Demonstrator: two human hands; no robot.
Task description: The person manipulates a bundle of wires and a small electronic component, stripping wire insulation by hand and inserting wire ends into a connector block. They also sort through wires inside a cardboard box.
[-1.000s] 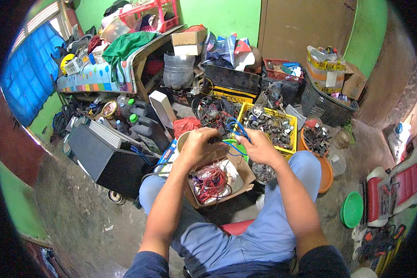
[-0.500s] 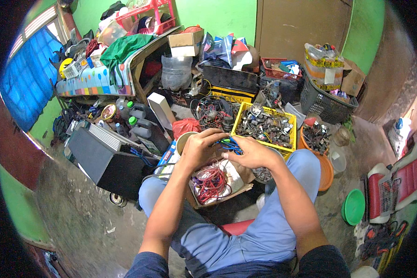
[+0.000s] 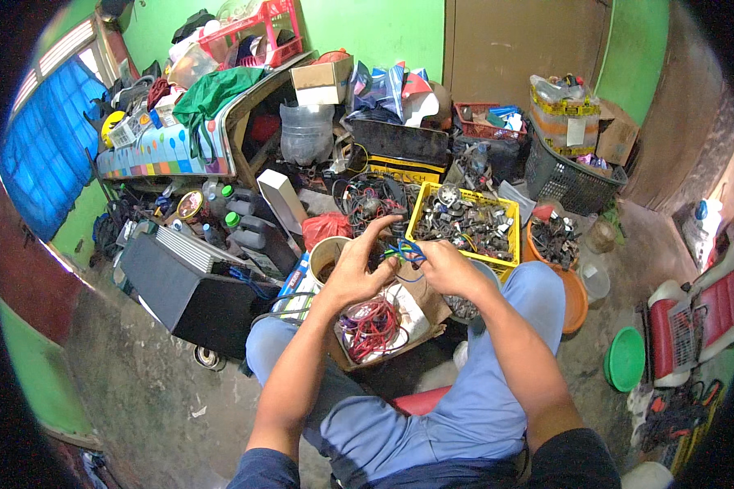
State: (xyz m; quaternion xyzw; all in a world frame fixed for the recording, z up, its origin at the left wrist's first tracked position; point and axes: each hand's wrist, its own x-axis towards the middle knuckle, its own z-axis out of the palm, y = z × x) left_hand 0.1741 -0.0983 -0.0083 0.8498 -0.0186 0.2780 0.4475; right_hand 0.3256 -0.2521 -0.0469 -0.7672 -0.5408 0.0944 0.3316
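Note:
A small bundle of blue wires (image 3: 408,250), with some green among it, hangs over the cardboard box between my hands. My right hand (image 3: 448,269) is closed on the wires, pinching them near the fingertips. On the other side, my left hand (image 3: 355,270) is open, thumb and fingers spread apart, with the wire ends close to its thumb. Beneath both hands, the cardboard box (image 3: 426,332) holds a tangle of red and purple wires (image 3: 373,326). A whitish bucket (image 3: 319,259) stands just beyond my left hand.
A yellow crate (image 3: 515,236) full of small electrical parts sits ahead right, beside an orange basin (image 3: 575,306). A black speaker-like box (image 3: 192,285) lies at left near dark jugs (image 3: 257,236). Black cables (image 3: 371,200) pile up ahead. A green basin (image 3: 625,359) is at far right.
My left hand has opened, its fingers lifting and spreading away from the wires. My right hand has shifted slightly and keeps hold of the blue wires.

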